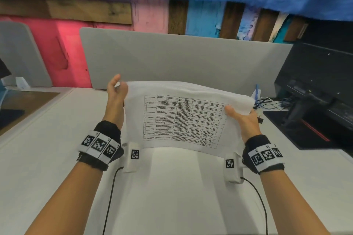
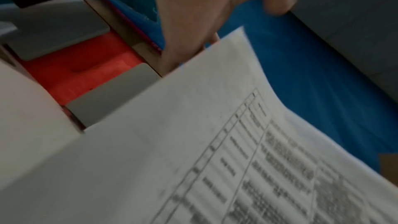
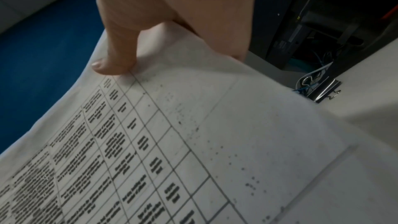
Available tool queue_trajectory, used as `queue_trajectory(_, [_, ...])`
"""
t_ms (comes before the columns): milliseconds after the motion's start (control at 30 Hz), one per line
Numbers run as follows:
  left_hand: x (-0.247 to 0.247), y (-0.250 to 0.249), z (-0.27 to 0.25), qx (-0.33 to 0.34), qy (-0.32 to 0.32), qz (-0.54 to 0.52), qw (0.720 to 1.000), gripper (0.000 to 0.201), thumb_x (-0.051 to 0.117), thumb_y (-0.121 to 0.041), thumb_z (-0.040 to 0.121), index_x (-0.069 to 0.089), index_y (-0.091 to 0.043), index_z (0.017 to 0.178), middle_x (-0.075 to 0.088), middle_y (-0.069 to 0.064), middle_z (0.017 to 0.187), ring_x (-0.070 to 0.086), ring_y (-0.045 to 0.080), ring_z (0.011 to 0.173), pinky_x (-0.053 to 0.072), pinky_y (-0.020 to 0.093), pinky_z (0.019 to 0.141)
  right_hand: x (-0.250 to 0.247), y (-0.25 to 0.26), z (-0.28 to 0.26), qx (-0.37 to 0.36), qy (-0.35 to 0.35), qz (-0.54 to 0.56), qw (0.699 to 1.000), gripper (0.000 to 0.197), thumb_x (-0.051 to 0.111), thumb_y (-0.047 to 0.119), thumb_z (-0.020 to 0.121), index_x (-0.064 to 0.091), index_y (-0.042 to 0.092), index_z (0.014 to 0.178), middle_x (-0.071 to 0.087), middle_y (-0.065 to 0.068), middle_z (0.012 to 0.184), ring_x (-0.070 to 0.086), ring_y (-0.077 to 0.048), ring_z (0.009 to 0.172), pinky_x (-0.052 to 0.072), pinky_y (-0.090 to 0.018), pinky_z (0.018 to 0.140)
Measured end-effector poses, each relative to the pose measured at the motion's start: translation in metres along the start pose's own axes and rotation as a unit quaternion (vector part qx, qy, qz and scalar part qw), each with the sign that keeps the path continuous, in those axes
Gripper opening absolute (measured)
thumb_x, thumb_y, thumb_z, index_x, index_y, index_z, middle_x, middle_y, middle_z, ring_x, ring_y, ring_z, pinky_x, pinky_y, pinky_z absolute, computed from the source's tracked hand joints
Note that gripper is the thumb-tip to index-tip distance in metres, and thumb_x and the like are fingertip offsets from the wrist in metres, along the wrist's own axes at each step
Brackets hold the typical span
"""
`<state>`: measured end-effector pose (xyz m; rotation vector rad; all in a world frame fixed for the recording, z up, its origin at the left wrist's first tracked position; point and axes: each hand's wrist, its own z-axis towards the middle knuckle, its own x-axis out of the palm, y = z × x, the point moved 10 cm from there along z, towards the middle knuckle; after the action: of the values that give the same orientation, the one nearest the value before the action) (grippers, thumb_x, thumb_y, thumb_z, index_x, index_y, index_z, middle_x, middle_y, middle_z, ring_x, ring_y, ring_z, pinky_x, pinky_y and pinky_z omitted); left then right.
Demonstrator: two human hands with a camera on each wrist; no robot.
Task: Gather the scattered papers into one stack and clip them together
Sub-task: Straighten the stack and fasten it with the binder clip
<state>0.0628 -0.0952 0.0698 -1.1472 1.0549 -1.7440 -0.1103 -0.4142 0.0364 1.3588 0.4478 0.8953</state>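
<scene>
A stack of white papers (image 1: 181,118) with a printed table on the top sheet is held up off the white desk (image 1: 172,187), bowed in the middle. My right hand (image 1: 240,118) grips its right edge, thumb (image 3: 114,60) pressed on the top sheet and fingers hidden underneath. My left hand (image 1: 116,89) is at the stack's far left corner; its fingers (image 2: 183,52) run straight behind the paper edge (image 2: 193,142) and the thumb stands apart. A black binder clip (image 3: 325,91) lies on the desk just right of my right hand, also seen as a small binder clip (image 1: 260,119).
A grey divider panel (image 1: 181,57) stands behind the desk. A black monitor and its base (image 1: 315,91) fill the right side, with a tangle of cables (image 1: 271,103) beside it. Thin black cords trail from both wrists over the near desk.
</scene>
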Motion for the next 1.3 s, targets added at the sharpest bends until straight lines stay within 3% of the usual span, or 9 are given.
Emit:
queue_trajectory(67, [0.003,0.011,-0.006,0.003,0.046,0.056,0.997,0.123,0.080,-0.056,0.049,0.011,-0.022,0.146,0.046,-0.016,0.110,0.053,-0.008,0.095,0.047,0.010,0.085,0.001,-0.001,-0.001,0.011,0.007,-0.004,1.000,0.084,0.087,0.050,0.022,0.064,0.016,0.096,0.075,0.002,0.085,0.072,-0.014,0.078,0.059,-0.029,0.062])
queue_trajectory(167, [0.001,0.033,-0.010,-0.039,0.043,0.139,0.989,0.102,0.075,-0.002,0.069,0.012,-0.019,0.147,0.050,-0.008,0.115,0.052,0.013,0.111,0.042,0.030,0.100,0.005,-0.005,-0.005,0.032,0.019,-0.018,0.999,0.032,0.080,0.025,0.062,0.064,0.020,0.088,0.073,0.003,0.080,0.070,-0.019,0.079,0.058,-0.033,0.067])
queue_trajectory(233, [-0.006,0.040,-0.007,-0.061,0.009,0.146,0.987,0.070,0.074,-0.003,0.071,0.042,-0.008,0.133,0.059,0.003,0.110,0.056,0.028,0.115,0.044,0.041,0.100,0.007,-0.006,-0.009,0.031,0.003,-0.021,0.999,0.017,0.068,0.007,0.076,0.062,0.018,0.088,0.069,0.000,0.087,0.066,-0.018,0.081,0.056,-0.037,0.074])
queue_trajectory(533, [0.002,-0.005,-0.002,0.027,0.023,0.041,0.999,0.060,0.077,-0.010,0.068,0.050,-0.011,0.122,0.060,0.008,0.117,0.060,0.022,0.104,0.052,0.031,0.086,0.000,0.042,-0.018,-0.091,-0.036,0.029,0.995,0.079,0.084,0.053,0.024,0.060,0.018,0.090,0.066,0.005,0.084,0.069,0.001,0.068,0.052,-0.013,0.054])
queue_trajectory(733, [-0.004,0.038,-0.017,-0.052,0.033,0.067,0.996,0.032,0.080,-0.016,0.060,0.064,-0.019,0.088,0.072,-0.006,0.079,0.067,0.019,0.084,0.055,0.030,0.074,-0.003,-0.007,-0.028,-0.015,-0.028,0.001,1.000,0.079,0.082,0.060,0.022,0.064,0.022,0.088,0.075,0.007,0.076,0.072,-0.011,0.070,0.059,-0.027,0.059])
queue_trajectory(900, [-0.011,0.010,-0.010,0.026,-0.055,0.025,0.998,0.016,0.073,-0.009,0.073,0.064,-0.018,0.083,0.072,-0.011,0.066,0.067,0.001,0.061,0.053,0.012,0.052,-0.003,0.013,-0.026,-0.046,-0.083,0.038,0.995,0.024,0.075,0.030,0.065,0.060,0.023,0.082,0.072,0.010,0.065,0.068,-0.006,0.063,0.055,-0.020,0.052])
queue_trajectory(1067, [-0.017,0.009,-0.018,0.031,0.017,0.051,0.998,0.049,0.075,-0.015,0.068,0.052,-0.019,0.111,0.062,-0.009,0.095,0.060,0.006,0.083,0.052,0.018,0.067,-0.003,0.021,-0.035,-0.057,-0.044,0.010,0.997,0.039,0.078,0.034,0.059,0.058,0.020,0.090,0.068,0.003,0.082,0.068,-0.012,0.071,0.053,-0.016,0.052])
queue_trajectory(1200, [-0.019,0.046,-0.025,-0.063,0.055,0.062,0.995,0.072,0.088,-0.047,0.025,0.067,-0.020,0.089,0.076,-0.007,0.078,0.072,0.011,0.075,0.056,0.023,0.063,0.003,0.002,-0.040,-0.023,-0.031,-0.005,0.999,0.051,0.085,0.043,0.044,0.061,0.022,0.084,0.073,0.004,0.072,0.071,-0.015,0.073,0.056,-0.021,0.051])
queue_trajectory(1300, [-0.018,0.035,-0.023,-0.038,0.008,0.046,0.998,0.023,0.079,-0.020,0.063,0.067,-0.020,0.082,0.074,-0.012,0.065,0.070,0.011,0.072,0.056,0.019,0.057,0.008,0.011,-0.040,-0.038,-0.046,0.023,0.998,0.051,0.084,0.046,0.040,0.062,0.021,0.079,0.073,0.005,0.067,0.072,-0.013,0.070,0.056,-0.020,0.051])
